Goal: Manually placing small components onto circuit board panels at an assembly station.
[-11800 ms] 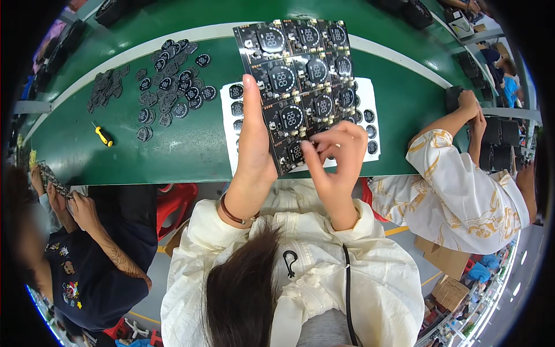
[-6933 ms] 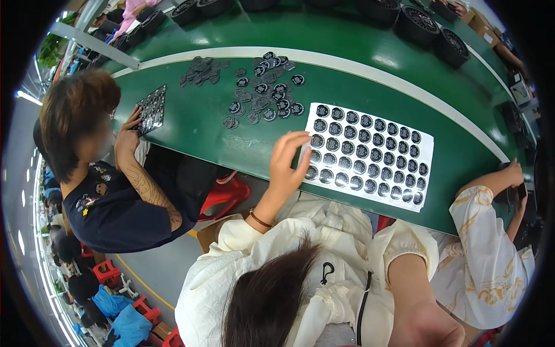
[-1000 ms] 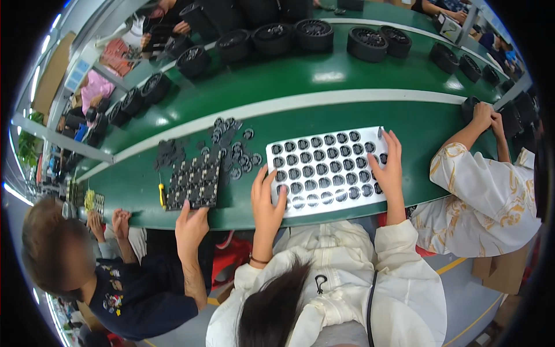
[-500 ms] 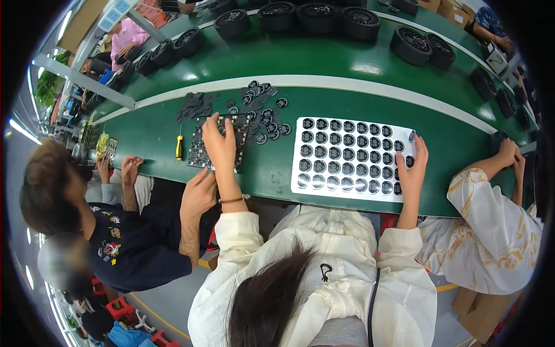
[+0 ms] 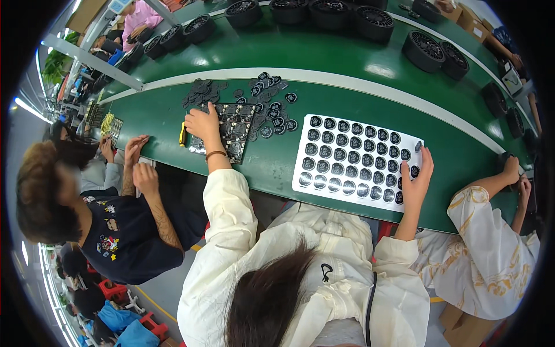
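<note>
My left hand (image 5: 203,126) lies over the upper left part of a panel of dark circuit boards (image 5: 236,130), thumb apart from the fingers; its fingertips reach past the panel's left edge, close to a yellow-and-black screwdriver (image 5: 182,134). Whether they touch anything there is hard to tell. At the right edge of a white sheet (image 5: 300,168) covered with rows of round black stickers (image 5: 340,155), my right hand (image 5: 421,180) rests with thumb and fingers spread. One sticker (image 5: 418,146) sits at the sheet's upper right corner beside its index fingertip.
Loose round black discs (image 5: 276,107) and a dark grey pile of pieces (image 5: 202,92) lie behind the panel. Black wheels (image 5: 373,22) line the green bench (image 5: 272,49) beyond a white strip. Co-workers sit on both sides; the left one's hand (image 5: 145,178) is near the bench edge.
My left hand has shifted left across the panel toward the screwdriver. The left co-worker's hand has drawn back from the panel. My right hand stays at the sheet; the whole view has tilted slightly.
</note>
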Demonstrator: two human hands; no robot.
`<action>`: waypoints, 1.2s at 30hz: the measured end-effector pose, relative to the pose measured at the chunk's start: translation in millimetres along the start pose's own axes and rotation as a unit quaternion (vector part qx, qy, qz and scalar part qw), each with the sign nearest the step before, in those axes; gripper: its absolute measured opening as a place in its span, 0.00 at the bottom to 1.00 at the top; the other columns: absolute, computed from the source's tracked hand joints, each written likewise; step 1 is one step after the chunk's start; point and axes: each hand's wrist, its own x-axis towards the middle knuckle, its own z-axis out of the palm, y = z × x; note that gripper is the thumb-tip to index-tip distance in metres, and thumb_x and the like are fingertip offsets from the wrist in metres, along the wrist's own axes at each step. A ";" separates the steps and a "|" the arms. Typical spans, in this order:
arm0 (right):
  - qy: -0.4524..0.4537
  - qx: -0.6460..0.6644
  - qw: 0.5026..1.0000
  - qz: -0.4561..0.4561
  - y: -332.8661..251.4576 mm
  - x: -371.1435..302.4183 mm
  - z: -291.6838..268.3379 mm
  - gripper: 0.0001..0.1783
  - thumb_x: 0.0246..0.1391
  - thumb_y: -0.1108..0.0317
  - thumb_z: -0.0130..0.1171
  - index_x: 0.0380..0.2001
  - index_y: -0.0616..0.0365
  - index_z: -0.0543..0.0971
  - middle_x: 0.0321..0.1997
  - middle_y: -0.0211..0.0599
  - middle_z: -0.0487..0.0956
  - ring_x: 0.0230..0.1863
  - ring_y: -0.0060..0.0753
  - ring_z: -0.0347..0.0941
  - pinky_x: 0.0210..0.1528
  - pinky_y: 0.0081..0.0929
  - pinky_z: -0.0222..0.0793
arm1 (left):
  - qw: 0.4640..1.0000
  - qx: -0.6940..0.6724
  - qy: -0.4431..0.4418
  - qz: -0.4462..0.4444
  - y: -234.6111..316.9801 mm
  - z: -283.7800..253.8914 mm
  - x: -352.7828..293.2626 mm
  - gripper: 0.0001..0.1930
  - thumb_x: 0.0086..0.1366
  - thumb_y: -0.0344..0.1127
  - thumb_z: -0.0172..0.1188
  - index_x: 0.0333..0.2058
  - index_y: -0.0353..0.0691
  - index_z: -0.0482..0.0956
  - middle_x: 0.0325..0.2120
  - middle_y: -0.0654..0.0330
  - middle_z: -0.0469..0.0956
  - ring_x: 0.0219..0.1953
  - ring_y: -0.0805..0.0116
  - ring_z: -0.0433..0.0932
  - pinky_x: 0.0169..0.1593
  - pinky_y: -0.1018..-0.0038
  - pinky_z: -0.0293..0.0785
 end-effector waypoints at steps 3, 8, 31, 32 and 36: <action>0.000 -0.003 1.000 -0.010 6.5 1.2 0.5 0.29 0.48 0.70 0.58 0.55 0.57 0.64 0.59 0.48 0.62 0.61 0.45 0.57 0.61 0.36 0.51 | 1.000 -0.006 -0.003 -0.016 0.5 2.5 2.3 0.31 0.50 0.64 0.55 0.35 0.38 0.75 0.38 0.49 0.71 0.43 0.47 0.68 0.46 0.56 0.63; 0.002 -0.009 1.000 -0.007 5.2 0.5 1.8 0.29 0.48 0.70 0.58 0.55 0.58 0.65 0.59 0.48 0.62 0.61 0.45 0.57 0.62 0.36 0.51 | 0.998 -0.034 0.042 -0.031 5.7 -8.2 3.1 0.30 0.51 0.64 0.54 0.32 0.38 0.74 0.35 0.50 0.72 0.41 0.49 0.70 0.44 0.59 0.65; -0.144 0.472 0.868 -0.052 -86.7 -37.4 1.2 0.33 0.51 0.77 0.53 0.60 0.63 0.54 0.43 0.44 0.72 0.44 0.27 0.68 0.48 0.22 0.61 | 0.767 -0.535 -0.017 0.354 101.2 -245.6 -121.9 0.14 0.53 0.40 0.63 0.27 0.39 0.70 0.21 0.62 0.70 0.24 0.66 0.69 0.32 0.71 0.63; -0.143 0.462 0.874 -0.042 -98.7 -43.9 2.6 0.35 0.51 0.78 0.53 0.60 0.62 0.52 0.42 0.43 0.72 0.43 0.27 0.68 0.48 0.21 0.61 | 0.754 -0.549 -0.035 0.359 106.8 -247.9 -136.5 0.15 0.51 0.42 0.64 0.28 0.40 0.70 0.21 0.61 0.71 0.24 0.62 0.69 0.33 0.69 0.62; -0.105 0.433 0.895 -0.002 -115.7 -58.3 -1.0 0.39 0.50 0.82 0.52 0.62 0.60 0.46 0.42 0.44 0.74 0.42 0.27 0.70 0.47 0.20 0.61 | 0.717 -0.563 -0.106 0.397 126.6 -254.2 -176.2 0.17 0.51 0.44 0.64 0.30 0.39 0.69 0.23 0.60 0.71 0.26 0.59 0.68 0.36 0.68 0.61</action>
